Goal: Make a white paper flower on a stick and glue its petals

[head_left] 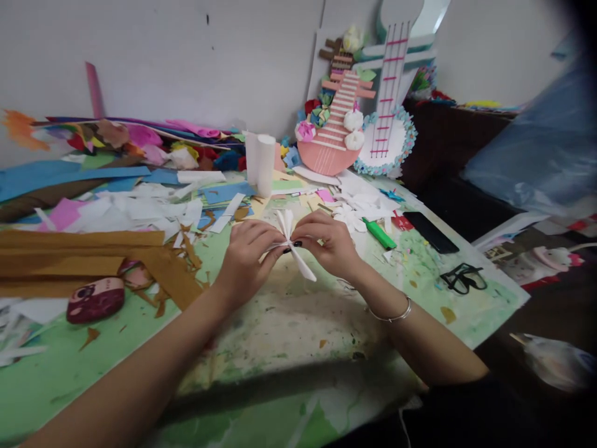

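Note:
Both hands meet over the middle of the green table, pinching a white paper piece (301, 262). It is gathered narrow at its middle, with pleated ends fanning out above and a folded strip pointing down to the right. My left hand (252, 252) closes on it from the left, thumb and fingertips at the gathered middle. From the other side my right hand (329, 242) pinches the same spot, its dark-nailed thumb touching the paper. The fingertips hide the exact middle of the paper. A silver bangle (394, 313) circles the right wrist.
Scraps of white paper (125, 208) and brown paper strips (69, 261) cover the left side, near a dark red case (96, 300). A white paper roll (266, 165) stands behind. To the right lie a green marker (379, 234), a phone (431, 232) and glasses (463, 278). Decorated paper instruments (329, 146) lean at the back.

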A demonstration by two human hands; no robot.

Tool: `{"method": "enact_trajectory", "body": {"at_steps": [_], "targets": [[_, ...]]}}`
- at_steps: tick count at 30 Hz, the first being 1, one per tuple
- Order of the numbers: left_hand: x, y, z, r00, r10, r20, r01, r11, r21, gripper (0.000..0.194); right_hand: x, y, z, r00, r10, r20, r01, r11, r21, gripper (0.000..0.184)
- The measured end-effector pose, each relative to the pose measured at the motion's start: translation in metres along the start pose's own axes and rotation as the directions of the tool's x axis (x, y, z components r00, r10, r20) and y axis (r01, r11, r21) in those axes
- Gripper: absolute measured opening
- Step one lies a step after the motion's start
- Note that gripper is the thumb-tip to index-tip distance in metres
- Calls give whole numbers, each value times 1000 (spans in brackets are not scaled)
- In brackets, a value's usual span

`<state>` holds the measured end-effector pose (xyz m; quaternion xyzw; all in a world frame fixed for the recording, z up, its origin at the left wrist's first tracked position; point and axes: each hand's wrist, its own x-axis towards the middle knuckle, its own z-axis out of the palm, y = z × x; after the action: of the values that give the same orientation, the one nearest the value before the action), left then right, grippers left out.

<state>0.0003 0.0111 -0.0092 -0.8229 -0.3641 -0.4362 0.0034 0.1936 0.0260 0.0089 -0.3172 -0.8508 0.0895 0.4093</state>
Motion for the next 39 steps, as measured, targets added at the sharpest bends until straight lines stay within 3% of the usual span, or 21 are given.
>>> {"method": "enact_trajectory", "body": {"at_steps": [5,10,12,14,16,19,23,26,29,35,39], "targets": [[1,1,-2,999,-16,-42,15,1000,-22,10,5,-4,2,999,28,26,-30,995,100,15],[1,-1,-1,996,-14,-91,13,1000,-13,9,-5,-5,-6,993,79,87,-102,945,310,31],[1,-3,1,997,-24,-80,25,1000,7,10,-8,-5,-8,985,109,132,-143,951,275,31],[0,-4,3,998,-44,-55,45,999,29,12,-10,-4,-5,981,135,138,-154,979,136,27],[-1,-7,5,998,-57,-21,58,997,41,14,-11,0,0,983,150,104,-153,988,30,14],[-2,-12,7,998,-43,45,41,998,37,17,-13,7,5,977,197,75,-201,978,49,10],[-2,-21,8,993,-20,114,14,999,52,17,-13,13,5,943,221,248,-246,967,71,22],[-1,-25,8,986,-27,166,22,999,32,18,-14,17,5,944,230,236,-238,971,4,29],[0,-26,7,974,-71,213,74,997,-7,16,-15,21,7,948,246,200,-247,969,-19,29],[1,-28,3,952,-156,264,187,977,-97,16,-17,19,9,929,220,297,-237,971,21,30],[4,-25,-3,935,-214,282,262,955,-142,24,-16,19,6,929,196,315,-239,965,105,21]]}}
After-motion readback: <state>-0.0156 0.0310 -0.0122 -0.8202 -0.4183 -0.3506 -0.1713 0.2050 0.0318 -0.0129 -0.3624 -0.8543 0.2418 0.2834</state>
